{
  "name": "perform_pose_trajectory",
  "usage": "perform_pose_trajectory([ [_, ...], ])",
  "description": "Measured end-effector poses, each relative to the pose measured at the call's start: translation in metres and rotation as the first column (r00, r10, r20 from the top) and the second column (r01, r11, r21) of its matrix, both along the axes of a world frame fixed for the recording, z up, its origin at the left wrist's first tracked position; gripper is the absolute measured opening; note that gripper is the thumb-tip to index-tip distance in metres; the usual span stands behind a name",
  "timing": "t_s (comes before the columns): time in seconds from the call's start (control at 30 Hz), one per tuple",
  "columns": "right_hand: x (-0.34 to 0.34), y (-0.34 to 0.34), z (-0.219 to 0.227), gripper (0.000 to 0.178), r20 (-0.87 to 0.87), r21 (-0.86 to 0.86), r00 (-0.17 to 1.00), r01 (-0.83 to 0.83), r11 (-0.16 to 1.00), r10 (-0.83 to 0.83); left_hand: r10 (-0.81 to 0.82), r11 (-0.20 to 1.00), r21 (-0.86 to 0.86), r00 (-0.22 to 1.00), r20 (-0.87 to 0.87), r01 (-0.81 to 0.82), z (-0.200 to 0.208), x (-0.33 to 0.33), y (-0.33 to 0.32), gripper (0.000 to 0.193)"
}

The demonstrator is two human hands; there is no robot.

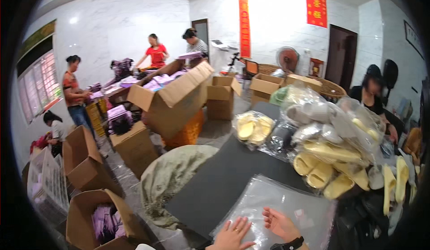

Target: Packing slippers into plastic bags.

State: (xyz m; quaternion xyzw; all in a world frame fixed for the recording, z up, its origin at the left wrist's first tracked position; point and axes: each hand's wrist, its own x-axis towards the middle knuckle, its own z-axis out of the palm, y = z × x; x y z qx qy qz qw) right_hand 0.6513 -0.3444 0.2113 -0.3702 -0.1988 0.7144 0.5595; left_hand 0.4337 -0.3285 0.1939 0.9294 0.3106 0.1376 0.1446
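A: And here's the left hand, palm down, fingers open and spread over a flat stack of clear plastic bags

B: What about the right hand?

A: Just beside it, over the same stack! Fingers loosely bent, nothing visible in their grasp; whether they touch the plastic, I can't tell

B: So the stack runs under both sets of fingers and spreads out beyond their tips?

A: It does, lying on a smooth dark grey tabletop, which reaches well past the left fingers. And look at the wrist behind those right fingers: a black band!

B: Anything farther out?

A: Beyond the right fingertips and off to their right, a big heap of pale yellow slippers in clear plastic! Straight ahead of the left fingers, well apart, a smaller bagged bunch of yellow slippers

B: And well left of the left fingers, an open brown cardboard box with purple bundles inside
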Motion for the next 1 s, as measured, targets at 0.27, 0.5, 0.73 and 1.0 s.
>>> perform_pose_trajectory([
  [0.27,0.027,0.012,-0.044,0.029,-0.313,-0.034,0.950,-0.001,0.999,-0.010,-0.251,0.900,-0.347,0.964,0.082,0.264,0.141,-0.053,0.080,0.057],
  [0.5,0.028,0.015,-0.042,0.030,-0.280,-0.030,0.960,0.012,0.999,-0.020,0.139,0.973,-0.175,0.988,-0.063,-0.148,0.222,0.024,0.254,0.076],
  [0.73,0.021,0.022,-0.052,0.031,-0.284,0.036,0.958,-0.032,0.999,0.041,0.546,0.803,-0.285,0.838,-0.002,-0.524,0.057,0.106,0.403,0.142],
  [1.0,0.017,0.012,-0.062,0.027,-0.457,0.043,0.889,-0.003,0.999,0.022,0.672,0.694,-0.003,0.645,0.364,-0.720,0.057,0.158,0.393,0.020],
])
